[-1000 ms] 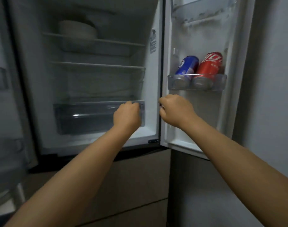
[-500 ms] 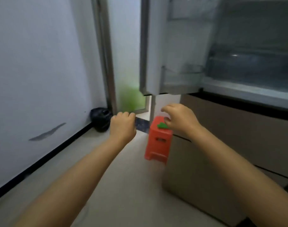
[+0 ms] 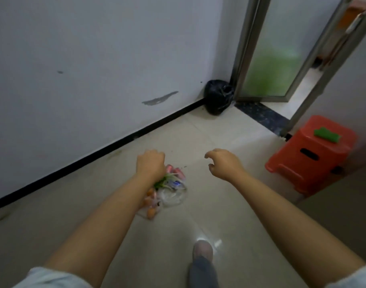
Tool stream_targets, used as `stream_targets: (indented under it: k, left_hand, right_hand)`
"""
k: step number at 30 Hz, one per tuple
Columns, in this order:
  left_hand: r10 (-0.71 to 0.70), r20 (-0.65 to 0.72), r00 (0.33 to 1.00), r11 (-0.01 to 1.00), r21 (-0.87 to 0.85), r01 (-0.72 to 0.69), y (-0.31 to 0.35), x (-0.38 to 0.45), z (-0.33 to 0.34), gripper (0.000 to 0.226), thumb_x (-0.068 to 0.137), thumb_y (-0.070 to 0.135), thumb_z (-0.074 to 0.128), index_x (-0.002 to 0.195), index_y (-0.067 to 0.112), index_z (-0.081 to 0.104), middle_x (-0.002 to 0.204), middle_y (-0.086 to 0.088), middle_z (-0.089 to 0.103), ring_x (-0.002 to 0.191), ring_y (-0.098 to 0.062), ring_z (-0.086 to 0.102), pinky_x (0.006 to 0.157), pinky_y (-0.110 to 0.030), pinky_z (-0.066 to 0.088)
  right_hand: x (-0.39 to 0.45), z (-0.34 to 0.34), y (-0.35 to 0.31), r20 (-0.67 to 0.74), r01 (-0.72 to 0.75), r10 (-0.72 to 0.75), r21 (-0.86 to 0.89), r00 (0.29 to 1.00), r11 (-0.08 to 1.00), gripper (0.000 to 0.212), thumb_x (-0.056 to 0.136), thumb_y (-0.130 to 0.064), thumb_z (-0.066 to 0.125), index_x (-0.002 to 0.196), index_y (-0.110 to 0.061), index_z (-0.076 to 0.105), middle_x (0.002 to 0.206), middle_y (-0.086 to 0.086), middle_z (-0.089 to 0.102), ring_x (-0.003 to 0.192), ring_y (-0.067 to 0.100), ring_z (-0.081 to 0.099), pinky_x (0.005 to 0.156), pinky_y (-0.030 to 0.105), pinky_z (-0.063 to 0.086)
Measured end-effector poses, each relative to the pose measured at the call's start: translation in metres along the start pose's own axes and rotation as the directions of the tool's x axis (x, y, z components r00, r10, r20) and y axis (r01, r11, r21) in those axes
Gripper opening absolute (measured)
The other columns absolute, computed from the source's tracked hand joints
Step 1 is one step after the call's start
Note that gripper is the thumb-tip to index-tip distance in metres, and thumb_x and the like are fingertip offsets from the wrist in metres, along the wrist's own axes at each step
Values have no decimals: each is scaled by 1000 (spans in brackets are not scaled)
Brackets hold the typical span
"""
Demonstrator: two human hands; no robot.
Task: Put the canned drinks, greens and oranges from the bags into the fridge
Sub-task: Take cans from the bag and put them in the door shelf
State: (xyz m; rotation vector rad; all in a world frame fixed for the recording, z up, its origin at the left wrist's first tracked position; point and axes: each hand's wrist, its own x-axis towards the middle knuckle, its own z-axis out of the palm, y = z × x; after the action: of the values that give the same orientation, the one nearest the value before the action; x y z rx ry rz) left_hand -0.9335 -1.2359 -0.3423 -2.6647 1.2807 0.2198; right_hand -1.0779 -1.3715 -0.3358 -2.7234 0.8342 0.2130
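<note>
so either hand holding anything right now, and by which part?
Right hand: nothing, fingers loosely curled. Left hand is curled above the bags on the floor; whether it grips anything cannot be told.

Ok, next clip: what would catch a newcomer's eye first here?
Probably the red plastic stool at right, with a green cloth on top. Next, the clear plastic bags on the floor at centre, showing greens, oranges and cans, partly behind the left hand.

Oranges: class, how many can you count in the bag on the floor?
3 can be made out, all at the near end of the clear bag: one beside the left forearm, one below it, one nearest. More may be hidden.
</note>
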Motion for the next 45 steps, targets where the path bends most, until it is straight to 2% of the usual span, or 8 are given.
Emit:
stream_targets:
  k: [11, 22, 24, 28, 32, 34, 36, 45]
  left_hand:
    - [-74, 347, 935, 971, -187, 147, -50, 156, 140, 30, 95, 19, 41, 115, 8, 60, 123, -12, 60, 113, -29, 57, 90, -37, 47]
    - [3, 489, 872, 943, -291, 161, -70, 295, 417, 33, 88, 21, 48, 119, 14, 57, 126, -7, 57, 118, -26, 51, 100, -37, 42]
    - [8, 492, 870, 941, -299, 160, -67, 321, 477, 30, 90, 17, 44, 116, 11, 58, 125, -9, 58, 117, -27, 53, 100, -37, 42]
    - [51, 465, 884, 954, -285, 95, -61, 369, 570, 28, 93, 14, 40, 116, 11, 56, 125, -10, 56, 118, -27, 51, 95, -37, 42]
    - [132, 410, 902, 921, -387, 41, -59, 421, 642, 28, 94, 14, 40, 116, 9, 56, 125, -11, 54, 119, -27, 47, 93, -36, 42]
    - [155, 358, 921, 913, -408, 5, -56, 445, 664, 28, 95, 15, 40, 116, 7, 56, 124, -11, 55, 119, -27, 46, 93, -36, 40]
    - [153, 265, 952, 922, -386, -41, -54, 463, 680, 29, 94, 16, 41, 118, 8, 56, 124, -9, 55, 118, -26, 45, 93, -35, 39]
    - [179, 81, 980, 904, -407, -132, -50, 492, 707, 33, 87, 7, 54, 120, 7, 61, 116, -12, 57, 114, -32, 50, 93, -39, 40]
  right_hand:
    - [197, 136, 45, 416, -53, 55, -16, 908, 998, 40, 91, -14, 45, 130, -13, 50, 135, 11, 51, 125, 26, 47, 103, 32, 40]
    - [363, 394, 43, 509, 178, -88, -130, 856, 975, 35, 92, -20, 43, 124, -14, 54, 125, 8, 59, 118, 26, 50, 97, 33, 40]
    - [379, 453, 55, 477, 256, -114, -245, 872, 935, 26, 86, -26, 55, 108, -14, 64, 109, 7, 66, 107, 26, 56, 90, 33, 42]
    - [403, 561, 85, 393, 400, -271, -296, 879, 868, 37, 13, -26, 86, 36, -17, 58, 39, -3, 54, 42, 17, 55, 49, 19, 40]
    - [440, 639, 102, 420, 617, -462, -410, 781, 671, 33, 18, -28, 85, 39, -17, 61, 46, -3, 59, 51, 15, 60, 63, 28, 33]
    - [471, 659, 105, 427, 662, -508, -428, 748, 616, 17, 42, -31, 76, 42, -19, 65, 50, -3, 64, 61, 15, 60, 67, 28, 33]
    - [500, 668, 110, 440, 662, -498, -433, 748, 612, 19, 55, -24, 52, 44, -20, 67, 50, -2, 65, 61, 15, 61, 66, 27, 26]
    - [542, 663, 164, 244, 538, -486, -494, 840, 683, 21, 46, -18, 53, 60, -14, 68, 60, 2, 64, 54, 22, 62, 64, 30, 23]
